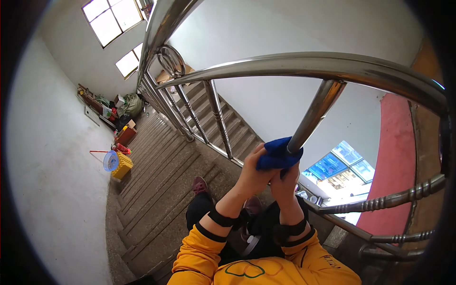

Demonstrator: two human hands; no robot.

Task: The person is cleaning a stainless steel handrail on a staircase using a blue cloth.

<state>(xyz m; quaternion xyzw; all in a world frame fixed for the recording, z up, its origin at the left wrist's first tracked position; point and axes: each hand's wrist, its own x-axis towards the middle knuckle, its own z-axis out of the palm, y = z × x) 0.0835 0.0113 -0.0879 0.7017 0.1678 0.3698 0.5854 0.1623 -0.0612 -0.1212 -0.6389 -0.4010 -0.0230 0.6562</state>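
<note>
A blue cloth (pixel 274 154) is wrapped around an upright metal post (pixel 316 114) of the stair railing. My left hand (pixel 255 170) closes on the cloth from the left side of the post. Just beside it, my right hand (pixel 288 179) grips the cloth lower down, its fingers partly hidden behind the post and the cloth. The two hands touch or nearly touch. Above them the shiny handrail (pixel 285 65) curves across from left to right.
Stone stairs (pixel 156 190) run down on the left along a white wall (pixel 57 166). A yellow crate (pixel 122 165), a blue round plastic item (pixel 110 161) and piled bags (pixel 130 105) stand along that wall. Thinner balusters (pixel 217 118) and ringed rails (pixel 384 202) flank the post.
</note>
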